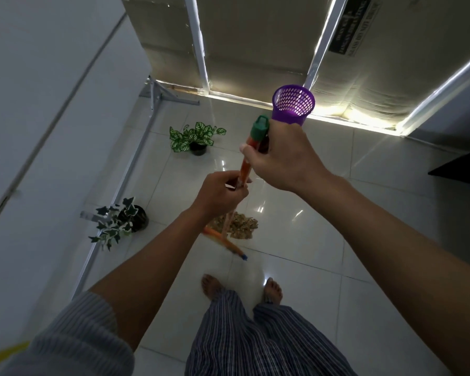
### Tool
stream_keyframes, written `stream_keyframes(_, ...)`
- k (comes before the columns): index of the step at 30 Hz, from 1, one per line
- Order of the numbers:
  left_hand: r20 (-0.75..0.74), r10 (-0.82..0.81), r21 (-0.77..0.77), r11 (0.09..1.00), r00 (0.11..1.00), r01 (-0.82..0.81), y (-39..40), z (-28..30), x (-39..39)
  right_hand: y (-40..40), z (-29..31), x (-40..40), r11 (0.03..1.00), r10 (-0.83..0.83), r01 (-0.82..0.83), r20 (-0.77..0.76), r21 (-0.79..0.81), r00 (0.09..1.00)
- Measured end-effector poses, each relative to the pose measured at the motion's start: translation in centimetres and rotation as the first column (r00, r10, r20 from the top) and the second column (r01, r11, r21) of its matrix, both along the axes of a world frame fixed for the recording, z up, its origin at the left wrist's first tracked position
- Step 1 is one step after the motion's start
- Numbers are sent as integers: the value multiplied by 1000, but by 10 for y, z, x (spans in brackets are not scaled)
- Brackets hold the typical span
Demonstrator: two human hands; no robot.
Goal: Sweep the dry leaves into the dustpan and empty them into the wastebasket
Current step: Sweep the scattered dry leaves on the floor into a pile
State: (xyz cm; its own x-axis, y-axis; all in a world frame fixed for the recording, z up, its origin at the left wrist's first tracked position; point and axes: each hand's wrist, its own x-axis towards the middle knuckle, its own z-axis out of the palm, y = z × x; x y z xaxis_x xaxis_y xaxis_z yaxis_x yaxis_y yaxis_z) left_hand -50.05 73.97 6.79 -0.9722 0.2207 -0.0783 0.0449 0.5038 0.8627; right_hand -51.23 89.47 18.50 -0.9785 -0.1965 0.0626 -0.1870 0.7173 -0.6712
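Lying on floor: the dry leaves (240, 226) sit in a loose tan heap on the white tiled floor (310, 267), just ahead of the person's bare feet (273, 289).
Broom head: an orange bar with a blue tip (224, 242) at the near edge of the leaf heap, blurred, so contact with the leaves cannot be judged for sure.
Broom handle: orange shaft (246, 169) rising from beside the leaf heap towards the camera, capped by a green end (259, 127).
Left hand: the left hand (220, 192) has its fingers curled round the lower part of the handle, above the leaf heap.
Right hand: the right hand (280, 156) grips the handle's top, just under the green cap, with fingers and thumb wrapped round it.
Wastebasket: a purple perforated wastebasket (293, 104) stands upright beyond the leaf heap, near the lit foot of the far wall; the right hand covers part of its base.
Plants: a dark pot with white-edged ivy (120, 221) stands left of the leaf heap; a pot with green veined foliage (194, 137) stands farther off, left and beyond.
Clothing: striped trousers (255, 335) and a striped sleeve (73, 337) on the near side of the heap.
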Motion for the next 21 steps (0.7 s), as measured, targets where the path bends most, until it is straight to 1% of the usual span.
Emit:
stream_keyframes(3, 51, 32, -25, 999, 998, -31, -9, -16, 12, -6, -17, -2, 1000, 18, -16, 101, -22, 995)
stream_keyframes(6, 119, 17, -47, 999, 993, -11, -20, -37, 23, -18, -36, 0, 999, 46, -41, 213, -28, 976)
stream_keyframes(8, 139, 22, -51, 999, 990, -15, -26, -52, 25, -29, -46, -1, 999, 53, -51, 248, -17, 967)
stream_keyframes(14, 118, 76, -31, 997, 990, -73, -39, -73, 9, -55, -53, -12, 996, 75, -85, 226, 32, 971)
stream_keyframes(18, 66, 60, -51, 997, 996, -57, -46, -71, -7, -68, -52, -21, 994, 60, -77, 209, 74, 976)
stream_keyframes(21, 55, 35, -44, 999, 998, -32, -54, -64, -18, -76, -45, -29, 993, 55, -73, 183, 97, 982)
